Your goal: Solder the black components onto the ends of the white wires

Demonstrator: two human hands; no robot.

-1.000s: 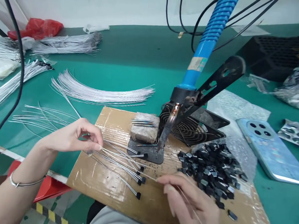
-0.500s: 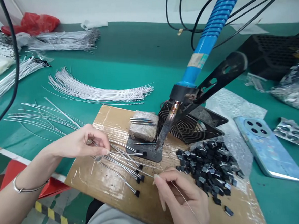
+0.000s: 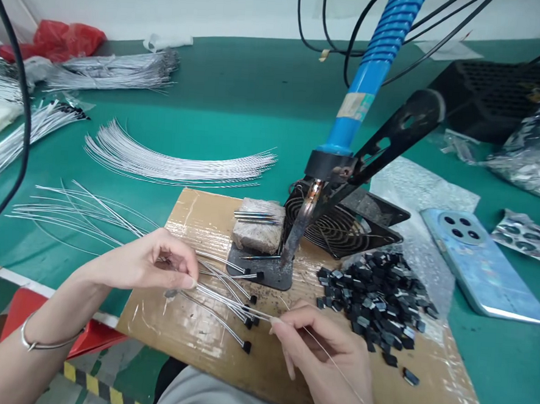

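Possibly the white wires (image 3: 262, 314), below the soldering iron (image 3: 340, 133), could slip or twist, since only two small pinches hold them; straying toward the soldering iron, we might burn a finger if its tip is hot; our right hand (image 3: 327, 358), below it, has thumb and forefinger closed on wire ends, a thin strand (image 3: 336, 363) crossing; our left hand (image 3: 154, 259), lower left of it, pinches the same bunch, thumb meeting forefinger.
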